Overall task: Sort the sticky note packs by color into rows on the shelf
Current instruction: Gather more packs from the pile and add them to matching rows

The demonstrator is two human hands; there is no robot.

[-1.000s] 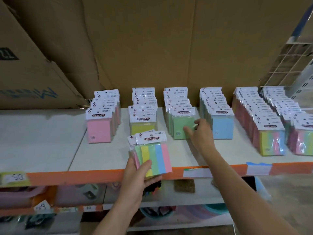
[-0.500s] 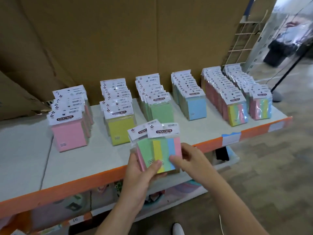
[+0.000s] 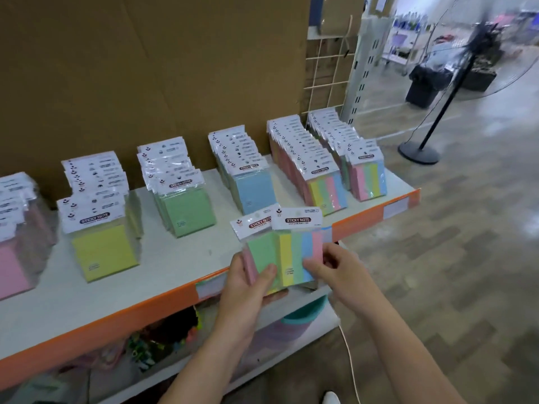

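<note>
Striped pack [image 3: 300, 253] fanned over green pack [image 3: 261, 253], both upright, just before shelf's [image 3: 145, 312] orange edge

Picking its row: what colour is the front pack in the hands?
The front pack is striped yellow, green, blue and pink; head view shows it.

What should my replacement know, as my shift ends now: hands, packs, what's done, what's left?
Left hand grips a green pack with a pink pack behind it.
Right hand pinches the striped pack in front of them.
Done: pink row, yellow row, green row, blue row and two striped rows stand on the shelf.
Left: set the three held packs in their matching rows.
</note>
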